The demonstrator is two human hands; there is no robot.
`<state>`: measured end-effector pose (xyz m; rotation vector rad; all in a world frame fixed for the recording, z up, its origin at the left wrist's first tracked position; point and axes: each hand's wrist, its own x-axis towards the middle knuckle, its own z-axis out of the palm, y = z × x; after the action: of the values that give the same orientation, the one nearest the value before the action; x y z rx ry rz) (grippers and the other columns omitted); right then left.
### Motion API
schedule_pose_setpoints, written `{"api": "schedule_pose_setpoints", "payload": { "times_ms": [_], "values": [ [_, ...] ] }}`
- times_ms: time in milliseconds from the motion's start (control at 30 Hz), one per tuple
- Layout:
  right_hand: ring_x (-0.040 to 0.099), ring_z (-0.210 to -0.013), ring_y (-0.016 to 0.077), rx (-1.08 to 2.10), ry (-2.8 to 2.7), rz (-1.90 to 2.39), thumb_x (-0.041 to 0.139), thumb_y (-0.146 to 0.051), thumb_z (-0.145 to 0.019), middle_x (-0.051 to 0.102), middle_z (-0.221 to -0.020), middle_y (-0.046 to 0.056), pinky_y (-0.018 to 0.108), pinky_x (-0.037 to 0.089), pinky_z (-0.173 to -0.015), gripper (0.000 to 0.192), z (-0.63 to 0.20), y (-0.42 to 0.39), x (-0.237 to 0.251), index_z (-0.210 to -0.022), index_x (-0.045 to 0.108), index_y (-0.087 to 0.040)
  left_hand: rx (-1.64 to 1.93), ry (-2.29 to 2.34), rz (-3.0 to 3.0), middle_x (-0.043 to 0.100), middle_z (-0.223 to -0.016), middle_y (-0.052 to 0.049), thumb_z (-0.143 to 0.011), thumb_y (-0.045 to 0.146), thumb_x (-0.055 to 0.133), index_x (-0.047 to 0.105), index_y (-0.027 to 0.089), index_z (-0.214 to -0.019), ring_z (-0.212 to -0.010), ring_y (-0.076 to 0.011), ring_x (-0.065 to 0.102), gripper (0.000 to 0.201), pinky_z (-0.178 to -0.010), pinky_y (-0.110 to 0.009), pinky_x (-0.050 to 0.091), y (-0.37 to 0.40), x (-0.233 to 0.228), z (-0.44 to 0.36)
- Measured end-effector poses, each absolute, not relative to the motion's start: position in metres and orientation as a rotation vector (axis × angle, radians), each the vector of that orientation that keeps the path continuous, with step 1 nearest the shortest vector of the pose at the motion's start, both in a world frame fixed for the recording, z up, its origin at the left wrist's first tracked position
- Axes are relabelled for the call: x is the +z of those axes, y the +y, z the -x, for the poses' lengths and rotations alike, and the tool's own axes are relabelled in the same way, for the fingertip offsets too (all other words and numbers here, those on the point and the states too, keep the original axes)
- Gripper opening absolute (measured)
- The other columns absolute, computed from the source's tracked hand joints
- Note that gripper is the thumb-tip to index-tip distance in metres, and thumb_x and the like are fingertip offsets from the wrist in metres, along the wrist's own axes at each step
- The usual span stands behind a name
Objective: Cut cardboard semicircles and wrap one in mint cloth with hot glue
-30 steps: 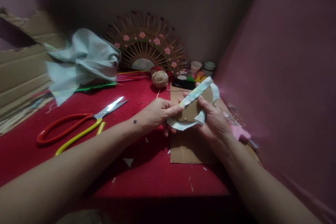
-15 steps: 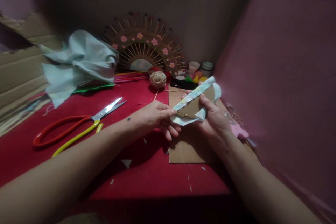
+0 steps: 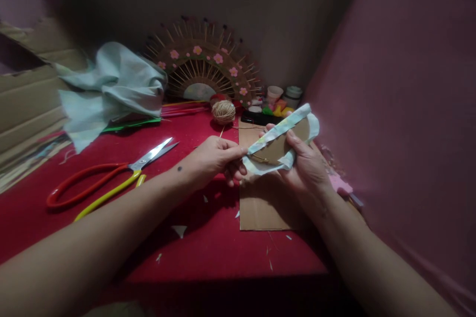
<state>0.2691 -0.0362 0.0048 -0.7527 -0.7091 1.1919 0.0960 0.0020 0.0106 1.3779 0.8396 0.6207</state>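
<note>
A half-round piece of cardboard is edged with pale blue-green cloth; along its straight side the cloth lies folded over the board. My right hand grips the piece from the right, thumb on the cardboard face and fingers behind it. At the left corner, my left hand pinches the cloth edge between thumb and forefinger. Along the lower curve a loose cloth flap stands out from the board. Beneath the hands a flat cardboard sheet lies on the red table cover.
Scissors with red and yellow handles lie open at left. Behind them is a crumpled pale cloth. A twine ball sits before a flower-decorated stick fan. Small cups stand at the back right, near a pink wall.
The cloth-edged cardboard and my right hand have shifted slightly right and up. My left fingers have curled in closer at the corner.
</note>
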Motion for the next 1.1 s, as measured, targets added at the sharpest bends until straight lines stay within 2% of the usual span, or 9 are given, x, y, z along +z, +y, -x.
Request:
{"api": "schedule_pose_setpoints", "payload": {
  "times_ms": [167,333,433,567,700,800,933,1100],
  "values": [
    [0.063,-0.108,0.0259,1.19,-0.734,0.748,0.066,-0.027,-0.077,0.074,-0.098,0.004,0.049,0.052,-0.092,0.024,-0.269,-0.035,0.003,-0.101,0.064,-0.024,0.72,0.921,-1.645,0.058,-0.047,-0.002,-0.082,0.035,0.057,0.059,0.015,-0.054,-0.038,-0.0093,0.05,0.035,-0.041,-0.021,0.038,-0.003,0.01,-0.099],
    [0.064,-0.106,0.0247,1.195,-0.746,0.726,0.067,-0.031,-0.077,0.073,-0.104,0.004,0.047,0.052,-0.093,0.025,-0.269,-0.035,-0.001,-0.101,0.065,-0.023,0.989,1.064,-2.206,0.048,-0.048,0.003,-0.081,0.024,0.053,0.053,0.017,-0.053,-0.045,-0.0083,0.038,0.03,-0.048,-0.023,0.028,-0.006,-0.002,-0.1],
    [0.065,-0.102,0.0236,1.183,-0.751,0.718,0.067,-0.029,-0.078,0.073,-0.101,0.003,0.046,0.052,-0.092,0.02,-0.267,-0.037,-0.001,-0.097,0.067,-0.023,1.013,1.123,-2.467,0.051,-0.053,0.001,-0.082,0.022,0.049,0.055,0.018,-0.059,-0.05,-0.0105,0.041,0.025,-0.053,-0.025,0.03,-0.007,-0.008,-0.099],
    [0.066,-0.095,0.022,1.201,-0.725,0.733,0.066,-0.029,-0.079,0.073,-0.093,0.003,0.043,0.052,-0.091,0.016,-0.265,-0.039,0.001,-0.093,0.068,-0.021,0.96,1.169,-2.826,0.059,-0.062,-0.005,-0.088,0.027,0.04,0.058,0.017,-0.068,-0.055,-0.015,0.048,0.029,-0.053,-0.029,0.029,-0.009,-0.013,-0.097],
    [0.066,-0.095,0.0214,1.197,-0.728,0.745,0.067,-0.03,-0.078,0.073,-0.096,0.003,0.043,0.052,-0.092,0.017,-0.264,-0.04,0.003,-0.094,0.068,-0.022,0.883,1.213,-2.99,0.063,-0.069,-0.009,-0.087,0.027,0.04,0.061,0.015,-0.075,-0.061,-0.0188,0.053,0.027,-0.052,-0.03,0.028,-0.012,-0.011,-0.097],
    [0.065,-0.101,0.0226,1.169,-0.737,0.728,0.067,-0.03,-0.078,0.074,-0.096,0.003,0.044,0.051,-0.094,0.015,-0.266,-0.039,0.003,-0.091,0.067,-0.023,0.957,1.117,-2.806,0.061,-0.07,-0.007,-0.081,0.024,0.045,0.06,0.015,-0.077,-0.062,-0.0174,0.052,0.018,-0.055,-0.029,0.034,-0.012,-0.006,-0.096],
    [0.063,-0.109,0.0246,1.177,-0.737,0.697,0.065,-0.027,-0.078,0.075,-0.093,0.002,0.048,0.05,-0.095,0.012,-0.271,-0.036,0.004,-0.09,0.068,-0.024,0.989,1.046,-1.999,0.058,-0.062,0.0,-0.072,0.014,0.048,0.059,0.016,-0.075,-0.052,-0.0117,0.051,0.011,-0.052,-0.025,0.04,-0.006,0.004,-0.094],
    [0.063,-0.11,0.0242,1.21,-0.727,0.67,0.059,-0.026,-0.083,0.076,-0.09,0.001,0.05,0.049,-0.096,0.015,-0.274,-0.033,0.004,-0.094,0.068,-0.024,0.811,0.854,-1.251,0.061,-0.065,0.0,-0.076,0.02,0.065,0.063,0.013,-0.084,-0.05,-0.01,0.056,0.011,-0.046,-0.021,0.045,0.003,0.007,-0.095]
  ]
}}
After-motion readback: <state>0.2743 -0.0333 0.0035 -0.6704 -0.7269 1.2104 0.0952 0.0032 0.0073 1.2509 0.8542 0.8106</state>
